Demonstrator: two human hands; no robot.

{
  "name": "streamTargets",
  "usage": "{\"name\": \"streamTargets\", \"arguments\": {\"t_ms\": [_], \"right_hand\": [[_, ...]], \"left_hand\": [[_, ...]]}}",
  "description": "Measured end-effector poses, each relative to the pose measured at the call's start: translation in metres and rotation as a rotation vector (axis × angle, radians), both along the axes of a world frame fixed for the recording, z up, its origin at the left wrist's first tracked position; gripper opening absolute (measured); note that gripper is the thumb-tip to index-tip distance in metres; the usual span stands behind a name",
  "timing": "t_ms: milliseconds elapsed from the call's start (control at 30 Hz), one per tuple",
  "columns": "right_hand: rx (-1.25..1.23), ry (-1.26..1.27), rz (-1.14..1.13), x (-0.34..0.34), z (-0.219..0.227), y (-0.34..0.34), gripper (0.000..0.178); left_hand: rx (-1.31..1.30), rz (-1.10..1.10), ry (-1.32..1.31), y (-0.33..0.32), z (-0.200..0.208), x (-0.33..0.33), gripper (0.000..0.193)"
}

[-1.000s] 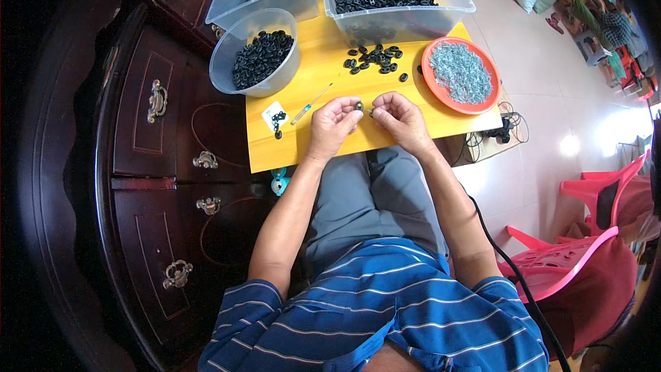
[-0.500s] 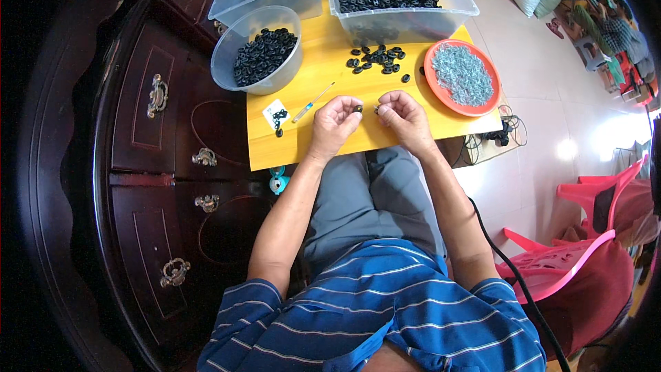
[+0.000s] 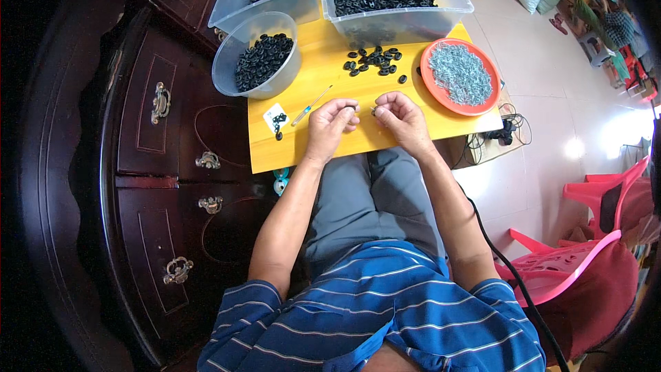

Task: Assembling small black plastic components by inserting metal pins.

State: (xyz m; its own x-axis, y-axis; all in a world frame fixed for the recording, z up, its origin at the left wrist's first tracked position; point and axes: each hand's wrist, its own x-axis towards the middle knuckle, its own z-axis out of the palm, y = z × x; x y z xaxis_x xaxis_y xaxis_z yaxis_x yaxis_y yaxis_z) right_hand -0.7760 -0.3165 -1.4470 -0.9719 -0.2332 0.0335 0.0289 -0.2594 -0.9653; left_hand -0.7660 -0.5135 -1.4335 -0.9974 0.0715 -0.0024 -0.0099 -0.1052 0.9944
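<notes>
Over the near edge of the yellow table [image 3: 275,155], my left hand [image 3: 329,131] pinches a small black oval piece between thumb and fingertips. Most of that piece is hidden by the fingers. My right hand [image 3: 404,124] faces it a short gap away, thumb and index finger pressed together on something tiny I cannot make out. Beyond the hands lies a loose pile of black oval pieces [image 3: 372,60], with one piece [image 3: 403,78] set apart. An orange-red plate [image 3: 438,98] heaped with small silvery metal pieces [image 3: 461,72] stands right of my right hand.
A thin screwdriver [image 3: 303,115] and a white card [image 3: 270,118] with little black parts lie left. Behind stand a round clear tub [image 3: 277,83] and two clear bins [image 3: 231,10], [image 3: 406,26] of black pieces. Dark cabinet [image 3: 148,145] at left; pink chair [image 3: 571,275] at right.
My left fingers have curled further, covering more of the black oval piece. The right hand stays nearly in place, still pinching. The whole view has shifted slightly.
</notes>
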Motion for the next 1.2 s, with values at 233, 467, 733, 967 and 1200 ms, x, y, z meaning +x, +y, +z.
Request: {"name": "streamTargets", "arguments": {"t_ms": [233,467,733,967,1200], "right_hand": [[-0.051,0.011,0.016,0.000,-0.002,0.000,0.017],[-0.047,0.000,0.009,0.000,-0.003,0.000,0.016],[0.043,0.009,0.004,0.000,-0.006,-0.001,0.016],[0.098,0.000,-0.007,0.002,-0.003,-0.006,0.015],[0.137,-0.007,-0.020,0.002,-0.003,-0.008,0.015]], "left_hand": [[-0.018,0.036,-0.036,0.002,0.000,-0.006,0.021],[-0.036,0.069,0.073,0.009,-0.003,-0.007,0.031],[-0.067,0.036,0.095,0.004,-0.011,-0.007,0.020],[-0.060,0.011,0.113,0.002,-0.012,-0.003,0.021],[-0.050,-0.003,0.144,0.003,-0.016,-0.002,0.022]]}}
